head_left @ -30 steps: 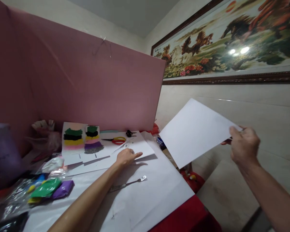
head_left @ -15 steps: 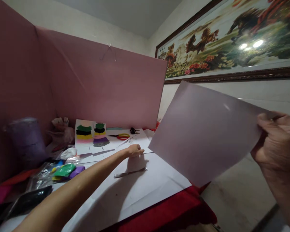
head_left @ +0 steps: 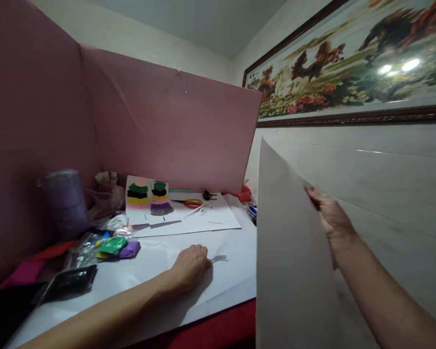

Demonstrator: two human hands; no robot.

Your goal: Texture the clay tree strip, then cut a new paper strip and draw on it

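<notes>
My left hand is low over the white table sheet, its fingers curled around a fork. The tines stick out to the right of my knuckles, while the handle is hidden under the hand. Off to the right, my right hand grips the edge of a large pale sheet, which stands upright and is seen at a steep angle. My thumb is behind the sheet's edge or partly out of sight.
Red-handled scissors and two cards with coloured stripes are at the back. Green and purple packets, a black packet and a lilac tub are on the left. Pink panels rise behind. A framed horse picture hangs right.
My left hand has come nearer and closed over the fork. My right hand has swung the sheet from facing me broadly to a narrow, upright slant. The view has shifted slightly.
</notes>
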